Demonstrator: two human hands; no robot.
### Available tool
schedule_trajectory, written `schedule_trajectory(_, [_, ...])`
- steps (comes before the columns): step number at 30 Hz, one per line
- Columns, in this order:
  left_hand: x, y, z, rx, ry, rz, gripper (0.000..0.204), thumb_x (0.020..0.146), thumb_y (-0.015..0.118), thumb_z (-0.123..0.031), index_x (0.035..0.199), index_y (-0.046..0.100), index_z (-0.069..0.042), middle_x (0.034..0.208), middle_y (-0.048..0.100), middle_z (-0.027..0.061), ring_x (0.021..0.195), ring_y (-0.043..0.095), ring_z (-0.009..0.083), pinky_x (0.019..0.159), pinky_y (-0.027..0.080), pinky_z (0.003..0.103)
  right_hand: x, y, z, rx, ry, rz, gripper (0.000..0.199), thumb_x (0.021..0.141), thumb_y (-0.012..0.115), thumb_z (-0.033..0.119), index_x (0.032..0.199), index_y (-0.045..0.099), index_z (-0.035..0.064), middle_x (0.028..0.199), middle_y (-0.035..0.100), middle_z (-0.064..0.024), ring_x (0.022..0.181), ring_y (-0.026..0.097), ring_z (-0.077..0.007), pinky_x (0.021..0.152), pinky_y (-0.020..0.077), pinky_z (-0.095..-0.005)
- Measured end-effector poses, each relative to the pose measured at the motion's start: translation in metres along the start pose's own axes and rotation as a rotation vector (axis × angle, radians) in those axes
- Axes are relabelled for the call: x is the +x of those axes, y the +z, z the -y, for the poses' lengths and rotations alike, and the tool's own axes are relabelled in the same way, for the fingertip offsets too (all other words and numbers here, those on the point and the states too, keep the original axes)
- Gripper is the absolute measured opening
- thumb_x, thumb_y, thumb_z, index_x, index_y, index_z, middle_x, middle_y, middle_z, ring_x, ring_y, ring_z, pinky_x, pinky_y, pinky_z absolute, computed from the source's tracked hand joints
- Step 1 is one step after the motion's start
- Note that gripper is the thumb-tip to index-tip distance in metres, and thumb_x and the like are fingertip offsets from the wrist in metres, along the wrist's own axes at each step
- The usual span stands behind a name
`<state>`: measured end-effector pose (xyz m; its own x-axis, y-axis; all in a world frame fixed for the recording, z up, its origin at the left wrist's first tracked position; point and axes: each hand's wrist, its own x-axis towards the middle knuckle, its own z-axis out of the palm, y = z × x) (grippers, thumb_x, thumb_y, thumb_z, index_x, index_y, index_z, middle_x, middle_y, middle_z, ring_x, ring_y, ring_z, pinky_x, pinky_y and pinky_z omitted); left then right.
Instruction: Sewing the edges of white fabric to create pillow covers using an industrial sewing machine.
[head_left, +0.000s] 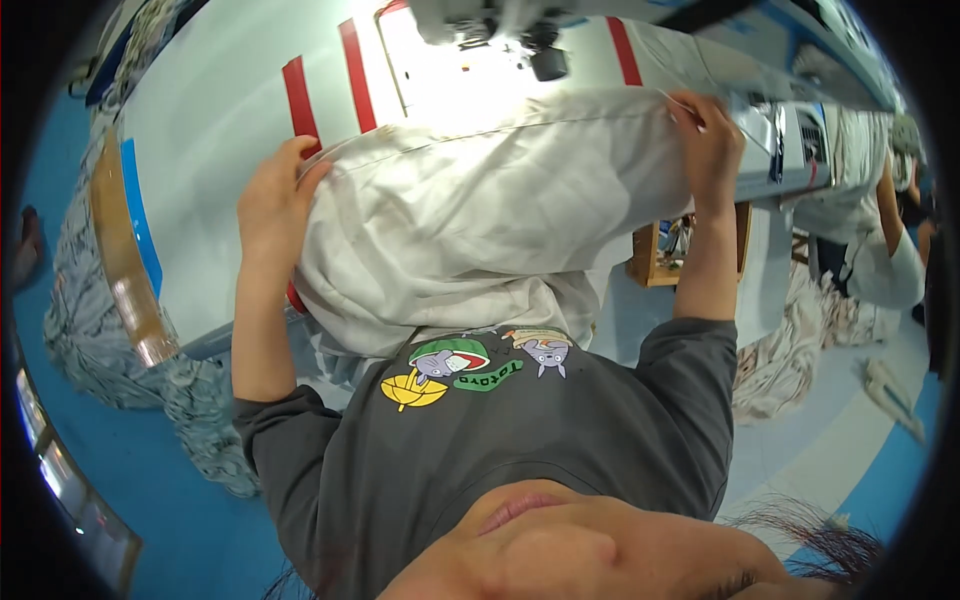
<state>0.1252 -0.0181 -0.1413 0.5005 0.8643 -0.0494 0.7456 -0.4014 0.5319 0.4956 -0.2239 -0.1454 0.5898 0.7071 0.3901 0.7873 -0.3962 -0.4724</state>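
Observation:
A large off-white cloth (480,210) spreads over the table's near edge and hangs down toward my lap. A stitched line or fold runs along its far edge. My left hand (278,190) pinches the left corner of that edge between thumb and fingers. At the right end, my right hand (708,140) holds the same edge, fingers bent over it. Between the two hands, the cloth's far edge lies just in front of the sewing machine (500,40), whose lamp glares brightly. How the cloth lies to the needle cannot be made out.
Red tape strips (357,75) mark the white tabletop (215,110); blue tape (140,215) and brown tape run along its left end. Below the right side sits an open wooden drawer (655,262). Heaped grey-green cloth (105,310) lies left. Another person's arm (888,205) shows far right.

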Motion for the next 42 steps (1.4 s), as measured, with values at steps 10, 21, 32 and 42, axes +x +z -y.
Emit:
schedule_trajectory(10, [0.003,0.031,-0.027,0.004,0.527,-0.182,0.028,0.074,0.072,-0.024,0.096,0.059,-0.01,0.082,0.057,0.0026,0.067,0.056,0.0194,0.056,0.046,0.03,-0.005,-0.022,-0.022,-0.061,0.029,-0.025,0.012,0.079,0.069,0.007,0.09,0.069,0.0052,0.083,0.067,-0.0039,0.071,0.062,-0.0107,0.066,0.0495,-0.0231])
schedule_trajectory(21, [0.018,0.031,-0.032,-0.145,0.76,-0.193,0.02,0.073,0.072,-0.016,0.086,0.058,-0.007,0.076,0.055,0.0043,0.067,0.053,0.0199,0.056,0.043,0.031,0.0,-0.027,-0.037,-0.104,0.131,-0.053,0.014,0.078,0.07,0.012,0.09,0.069,0.0074,0.082,0.067,-0.0039,0.069,0.062,-0.013,0.065,0.0486,-0.0251])
schedule_trajectory(32, [0.016,0.035,-0.054,-0.057,0.598,-0.042,0.027,0.073,0.071,-0.022,0.089,0.055,-0.009,0.078,0.055,0.0039,0.075,0.055,0.0211,0.066,0.045,0.034,0.002,-0.032,-0.045,-0.14,0.118,-0.047,0.013,0.079,0.07,0.013,0.092,0.071,0.0096,0.081,0.067,-0.0012,0.07,0.06,-0.009,0.066,0.048,-0.0221])
schedule_trajectory(42, [0.027,0.047,-0.055,-0.058,0.883,-0.213,0.024,0.077,0.069,-0.022,0.086,0.052,-0.008,0.078,0.054,0.0047,0.068,0.056,0.0214,0.059,0.046,0.032,0.004,-0.032,-0.053,-0.073,0.18,-0.112,0.015,0.078,0.071,0.014,0.092,0.07,0.0073,0.081,0.067,-0.0021,0.069,0.06,-0.0082,0.064,0.0481,-0.0219])
